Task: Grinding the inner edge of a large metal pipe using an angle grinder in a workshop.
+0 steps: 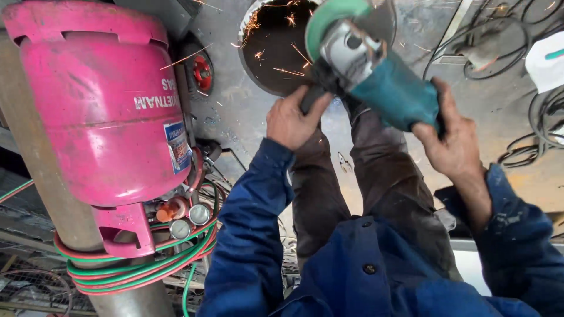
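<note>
My left hand [292, 120] grips the black side handle of a teal angle grinder [376, 73]. My right hand [449, 138] is wrapped around the grinder's teal body at the rear. The grinder's guard and disc point at the rim of a round hole [276, 53] cut in a grey metal plate [235, 111]. Orange sparks fly across the hole and over the plate. Both arms wear dark blue sleeves, and my brown-trousered legs show between them.
A pink gas cylinder [100, 105] stands at the left, with a regulator [182, 214] and coiled red and green hoses [135, 267] around a metal post. Black cables [540, 126] lie at the right. A red-hubbed part [202, 71] sits beside the cylinder.
</note>
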